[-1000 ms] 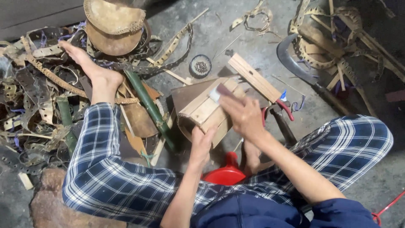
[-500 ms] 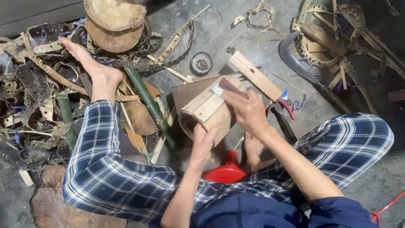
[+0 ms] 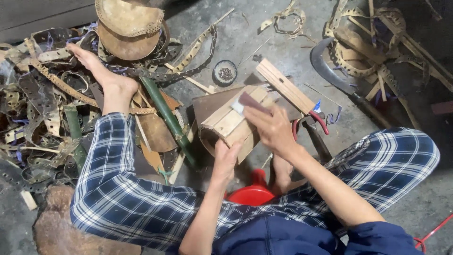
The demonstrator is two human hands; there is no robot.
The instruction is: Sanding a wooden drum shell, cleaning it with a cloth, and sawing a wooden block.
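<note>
I sit on a low red stool (image 3: 252,192) on a grey floor. A hollow piece made of wooden slats (image 3: 231,120) lies in front of me. My left hand (image 3: 225,158) grips its near open end from below. My right hand (image 3: 270,126) rests on top of the slats and holds a small dark strip with a pale tip (image 3: 246,102) against the wood. Behind it lies a flat slatted wooden panel (image 3: 285,85).
Pliers with red handles (image 3: 317,120) and a hammer lie right of the piece. A curved sickle blade (image 3: 330,71) lies farther right. A small round tin of nails (image 3: 225,72) sits behind. Green bamboo stalks (image 3: 166,113), perforated scrap strips (image 3: 45,89) and round woven pieces (image 3: 127,28) crowd the left.
My right hand has slid a little back and forth along the top of the slats with the strip. My left hand keeps its grip on the near end.
</note>
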